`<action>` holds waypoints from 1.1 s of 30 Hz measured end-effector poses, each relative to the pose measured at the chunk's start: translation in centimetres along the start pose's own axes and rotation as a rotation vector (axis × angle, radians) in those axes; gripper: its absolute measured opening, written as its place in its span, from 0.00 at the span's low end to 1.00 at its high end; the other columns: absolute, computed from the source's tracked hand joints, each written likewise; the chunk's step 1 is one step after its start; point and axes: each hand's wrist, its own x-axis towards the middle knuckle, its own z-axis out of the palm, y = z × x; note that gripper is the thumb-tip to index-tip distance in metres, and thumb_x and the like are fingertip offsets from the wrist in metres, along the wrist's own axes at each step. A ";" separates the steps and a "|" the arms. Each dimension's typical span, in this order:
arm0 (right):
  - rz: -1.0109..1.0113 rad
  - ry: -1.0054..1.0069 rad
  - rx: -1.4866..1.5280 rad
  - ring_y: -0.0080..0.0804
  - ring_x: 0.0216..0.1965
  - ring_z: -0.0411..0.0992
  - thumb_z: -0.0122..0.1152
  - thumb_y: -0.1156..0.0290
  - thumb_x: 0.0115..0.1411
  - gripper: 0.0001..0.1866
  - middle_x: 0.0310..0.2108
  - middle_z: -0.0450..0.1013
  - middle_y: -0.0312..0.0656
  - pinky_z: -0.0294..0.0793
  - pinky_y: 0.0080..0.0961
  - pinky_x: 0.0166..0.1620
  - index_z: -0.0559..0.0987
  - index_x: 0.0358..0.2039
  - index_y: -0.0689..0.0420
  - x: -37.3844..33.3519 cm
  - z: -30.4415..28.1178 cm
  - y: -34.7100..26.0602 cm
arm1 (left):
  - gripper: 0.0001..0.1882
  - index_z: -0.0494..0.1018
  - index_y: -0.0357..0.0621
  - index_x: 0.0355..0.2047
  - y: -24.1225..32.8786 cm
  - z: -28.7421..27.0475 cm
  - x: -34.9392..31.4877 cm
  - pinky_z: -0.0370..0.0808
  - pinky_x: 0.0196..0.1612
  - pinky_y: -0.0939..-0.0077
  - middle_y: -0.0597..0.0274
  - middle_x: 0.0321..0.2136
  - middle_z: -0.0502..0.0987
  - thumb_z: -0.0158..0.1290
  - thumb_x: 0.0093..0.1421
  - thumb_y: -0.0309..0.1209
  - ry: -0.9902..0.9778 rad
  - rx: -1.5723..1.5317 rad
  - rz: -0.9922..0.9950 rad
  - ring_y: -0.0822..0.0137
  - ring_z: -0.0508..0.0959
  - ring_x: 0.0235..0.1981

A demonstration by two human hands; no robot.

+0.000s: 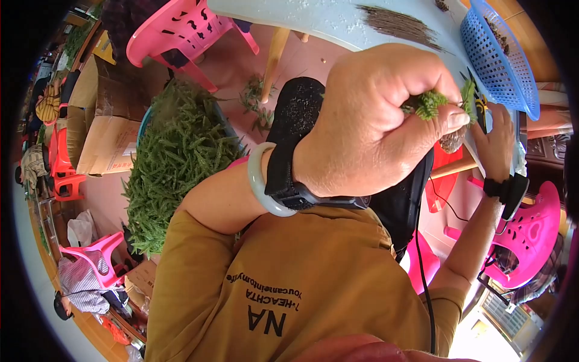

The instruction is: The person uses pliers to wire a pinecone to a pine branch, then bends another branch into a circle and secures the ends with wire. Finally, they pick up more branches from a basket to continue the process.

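Observation:
My left hand (380, 120) is raised close in front of me, its fingers curled and thumb pressed over a green leafy sprig (429, 104). Part of the sprig is hidden inside the fist. Just under the thumb shows a brown, rough, scaly piece (452, 141), perhaps a cone; whether I hold it is unclear. Farther right, at the table edge, my right hand (496, 142) is closed around small pliers or cutters (480, 110) with yellow-and-black handles. Their dark tips point toward the sprig. The left fist hides some of the space between the hands.
On the pale table (313, 18) lie a row of thin brown sticks (401, 27) and a blue basket (500, 60) with brown pieces inside. A large heap of green sprigs (181, 157) fills a tub at left, near a cardboard box (105, 142). Pink chairs (187, 30) stand around.

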 end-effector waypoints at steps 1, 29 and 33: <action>0.003 0.004 -0.004 0.51 0.45 0.68 0.63 0.59 0.51 0.25 0.43 0.70 0.52 0.65 0.39 0.48 0.71 0.44 0.63 0.0 0.1 0.4 | 0.05 0.71 0.39 0.22 0.2 0.0 0.0 0.68 0.24 0.76 0.60 0.18 0.73 0.56 0.51 0.24 -0.020 -0.054 -0.062 0.65 0.73 0.20; 0.079 -0.286 0.284 0.51 0.51 0.65 0.59 0.70 0.52 0.27 0.48 0.67 0.55 0.60 0.37 0.55 0.63 0.52 0.61 -0.7 -1.6 3.4 | 0.05 0.72 0.38 0.34 0.4 -0.9 0.3 0.73 0.34 0.80 0.65 0.23 0.72 0.54 0.58 0.25 -0.231 -0.335 -0.343 0.74 0.73 0.29; 0.092 -0.222 0.226 0.50 0.50 0.66 0.57 0.76 0.50 0.25 0.48 0.66 0.55 0.62 0.34 0.55 0.65 0.51 0.61 -1.4 -3.5 3.0 | 0.04 0.73 0.37 0.32 0.2 -0.3 0.1 0.71 0.32 0.82 0.66 0.23 0.72 0.55 0.57 0.25 -0.155 -0.379 -0.303 0.77 0.72 0.27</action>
